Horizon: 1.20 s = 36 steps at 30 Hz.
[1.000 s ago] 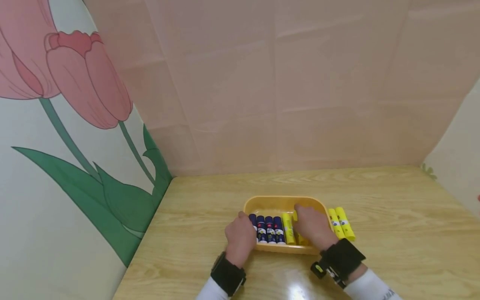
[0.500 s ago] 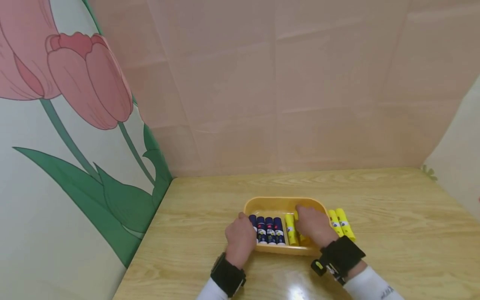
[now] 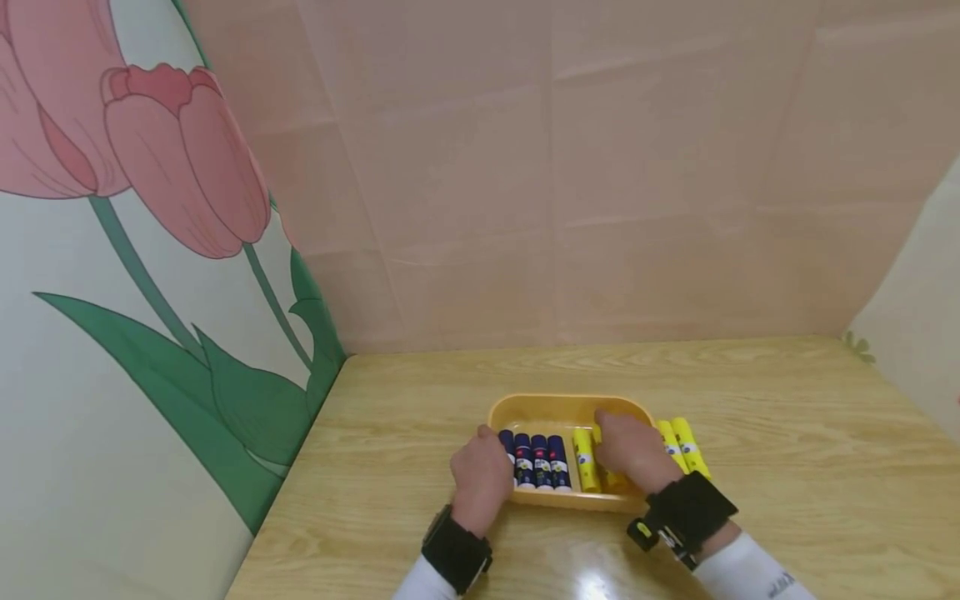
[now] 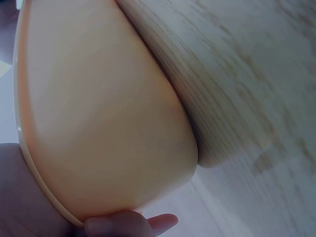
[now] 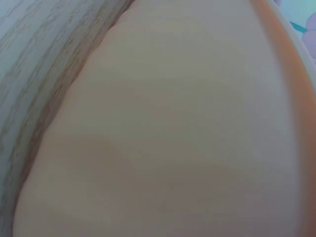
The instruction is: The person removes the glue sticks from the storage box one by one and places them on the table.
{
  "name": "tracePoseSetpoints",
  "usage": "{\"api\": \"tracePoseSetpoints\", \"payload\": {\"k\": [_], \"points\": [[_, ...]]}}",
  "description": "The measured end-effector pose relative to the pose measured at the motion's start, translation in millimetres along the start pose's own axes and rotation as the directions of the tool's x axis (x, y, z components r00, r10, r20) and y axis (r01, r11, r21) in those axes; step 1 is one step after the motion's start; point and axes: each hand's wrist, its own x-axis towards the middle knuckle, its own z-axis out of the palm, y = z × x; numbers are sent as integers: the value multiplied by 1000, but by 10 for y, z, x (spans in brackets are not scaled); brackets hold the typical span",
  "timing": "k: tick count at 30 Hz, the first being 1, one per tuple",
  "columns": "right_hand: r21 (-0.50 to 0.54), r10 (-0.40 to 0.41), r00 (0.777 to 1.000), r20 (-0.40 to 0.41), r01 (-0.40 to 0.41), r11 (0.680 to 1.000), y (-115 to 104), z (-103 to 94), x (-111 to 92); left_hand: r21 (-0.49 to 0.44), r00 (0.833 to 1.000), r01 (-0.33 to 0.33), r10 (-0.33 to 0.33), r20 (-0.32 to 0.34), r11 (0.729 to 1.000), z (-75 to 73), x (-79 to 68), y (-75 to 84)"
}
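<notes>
Tray point(image 3: 555, 402), one: yellow-orange, rounded corners, on the desk point(image 3: 420, 392), roughly midway between left and right edges, well apart from the far edge. Contents as listed below.

Navy tubes point(image 3: 542, 461), four: white ends toward the near edge of the desk, side by side in the tray's left half; leftmost partly hidden by a hand.

Yellow tubes point(image 3: 587, 461), two seen in the tray: right of the navy ones, a gap between; the second mostly covered.

Loose tubes point(image 3: 688, 446), two: yellow, lying side by side on the desk, just beyond the tray's right end, toward the desk's right edge. Contact with the tray: cannot tell.

Left hand point(image 3: 482, 471): at the tray's left end; grip closed round the rim, fingers point(image 4: 121, 224) against the outer wall in the left wrist view.

Right hand point(image 3: 633, 452): reaching over the tray's near right corner, above the second yellow tube; whether the grip pinches it cannot be told, fingertips hidden.

Straps point(image 3: 455, 550), two: black, one per wrist. Sleeves point(image 3: 750, 571): white.

Cloth point(image 3: 570, 183): pinkish, creased, behind the far edge.

Tulip wall point(image 3: 180, 167): beside the left edge.
</notes>
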Motion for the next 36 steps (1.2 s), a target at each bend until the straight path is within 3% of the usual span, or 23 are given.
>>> {"api": "tracePoseSetpoints", "payload": {"k": [8,15,23,36], "points": [[2,-23,1000,-2,23,1000,-16,-14,-36,-5,1000,2,-2,-10,1000,4,2,-14],[-3,-47,999,-12,47,999,-23,-23,-42,-6,1000,14,-14,25,1000,-17,-4,-16],[-32,-52,998,-26,51,998,-45,-97,-53,-1,1000,3,-3,4,1000,-40,-5,-14],[10,-71,995,-69,71,997,-140,-235,-238,-6,1000,-3,3,1,1000,-33,-9,-17]]}}
